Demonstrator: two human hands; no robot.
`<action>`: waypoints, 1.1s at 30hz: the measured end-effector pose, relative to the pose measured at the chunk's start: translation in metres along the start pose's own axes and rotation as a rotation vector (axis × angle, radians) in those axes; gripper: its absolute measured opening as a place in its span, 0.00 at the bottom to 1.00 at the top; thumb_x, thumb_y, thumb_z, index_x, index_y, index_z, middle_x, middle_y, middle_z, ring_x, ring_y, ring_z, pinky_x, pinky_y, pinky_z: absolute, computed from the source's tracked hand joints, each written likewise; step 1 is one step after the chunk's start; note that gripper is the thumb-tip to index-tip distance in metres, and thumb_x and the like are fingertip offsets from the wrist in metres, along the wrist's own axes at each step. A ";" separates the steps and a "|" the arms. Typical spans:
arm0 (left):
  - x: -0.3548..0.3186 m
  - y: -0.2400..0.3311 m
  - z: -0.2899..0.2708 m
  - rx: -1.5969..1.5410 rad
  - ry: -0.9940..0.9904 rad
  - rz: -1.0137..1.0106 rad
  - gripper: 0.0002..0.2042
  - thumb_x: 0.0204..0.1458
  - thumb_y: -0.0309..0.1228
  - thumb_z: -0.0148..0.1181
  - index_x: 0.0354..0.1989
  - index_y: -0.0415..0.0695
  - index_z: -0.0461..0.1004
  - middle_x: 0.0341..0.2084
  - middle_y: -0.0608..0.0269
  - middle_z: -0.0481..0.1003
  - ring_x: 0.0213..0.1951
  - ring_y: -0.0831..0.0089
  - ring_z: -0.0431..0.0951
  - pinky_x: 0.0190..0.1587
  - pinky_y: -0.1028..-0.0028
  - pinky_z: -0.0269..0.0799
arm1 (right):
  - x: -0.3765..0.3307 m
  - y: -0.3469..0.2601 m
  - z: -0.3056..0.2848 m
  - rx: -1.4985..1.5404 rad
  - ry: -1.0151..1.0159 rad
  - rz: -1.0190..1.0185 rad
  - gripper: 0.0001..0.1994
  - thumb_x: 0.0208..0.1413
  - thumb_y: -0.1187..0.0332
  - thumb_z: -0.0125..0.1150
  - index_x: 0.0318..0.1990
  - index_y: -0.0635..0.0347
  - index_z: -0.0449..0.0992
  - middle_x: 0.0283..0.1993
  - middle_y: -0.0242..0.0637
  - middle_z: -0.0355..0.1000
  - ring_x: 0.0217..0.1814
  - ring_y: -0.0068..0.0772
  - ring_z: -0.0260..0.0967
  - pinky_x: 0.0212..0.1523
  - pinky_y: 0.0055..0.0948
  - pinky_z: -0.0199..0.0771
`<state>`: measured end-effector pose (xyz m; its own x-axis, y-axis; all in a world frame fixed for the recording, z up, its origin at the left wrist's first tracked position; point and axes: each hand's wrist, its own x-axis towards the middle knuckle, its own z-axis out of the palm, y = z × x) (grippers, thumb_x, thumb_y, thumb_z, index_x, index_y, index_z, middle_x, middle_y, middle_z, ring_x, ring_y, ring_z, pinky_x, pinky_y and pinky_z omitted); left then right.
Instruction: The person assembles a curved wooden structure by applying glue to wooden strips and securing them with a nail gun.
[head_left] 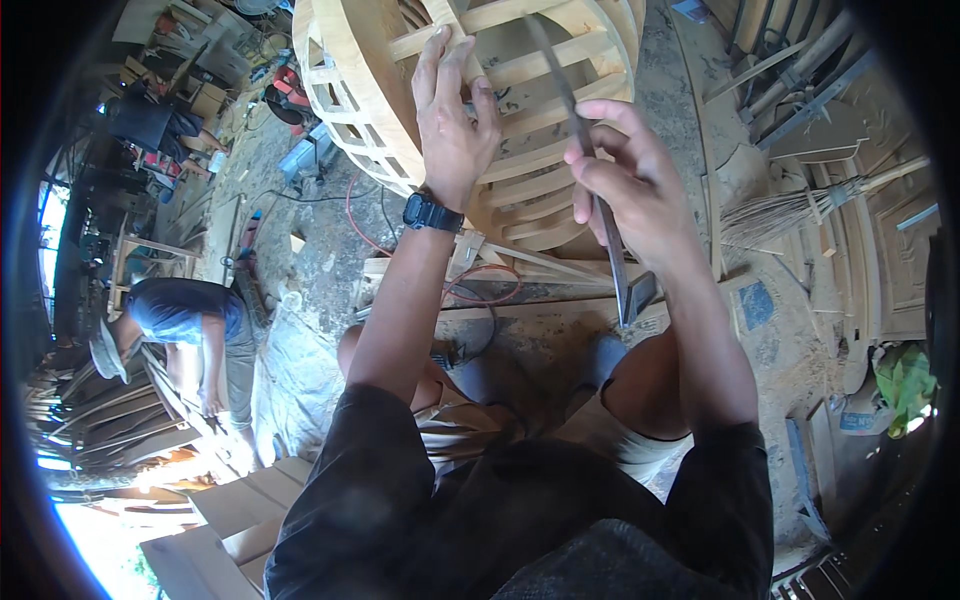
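As left hand [457, 130] rests, wooden frame [390, 105] beneath

The slatted wooden frame [525, 162] stands before the person, with the left hand [455, 120] resting on its near part. To the right of that, the right hand [630, 180] holds a long tool [561, 85] that slants across in front of the slats. A hose [508, 268] loops between the frame and the person's legs. A co-worker [190, 310] bends at the left, beside wood strips [130, 415]; boards [235, 505] lie behind, lower left. A broom [790, 215] lies at the right.
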<state>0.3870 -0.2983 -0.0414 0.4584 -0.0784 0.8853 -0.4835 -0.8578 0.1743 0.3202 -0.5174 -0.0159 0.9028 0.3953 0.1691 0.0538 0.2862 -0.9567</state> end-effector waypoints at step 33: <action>0.001 0.007 -0.003 -0.416 0.158 -0.205 0.28 0.45 0.13 0.55 0.59 0.43 0.65 0.61 0.53 0.68 0.60 0.53 0.69 0.61 0.61 0.65 | 0.024 -0.090 0.076 -0.849 0.085 -0.077 0.20 0.61 0.79 0.41 0.61 0.64 0.55 0.41 0.45 0.71 0.22 0.24 0.69 0.20 0.26 0.70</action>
<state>0.3818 -0.3032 -0.0378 0.4723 0.1768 0.8635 -0.6666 -0.5694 0.4812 0.3045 -0.4673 0.0920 0.9106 0.3249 0.2555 0.3873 -0.4547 -0.8021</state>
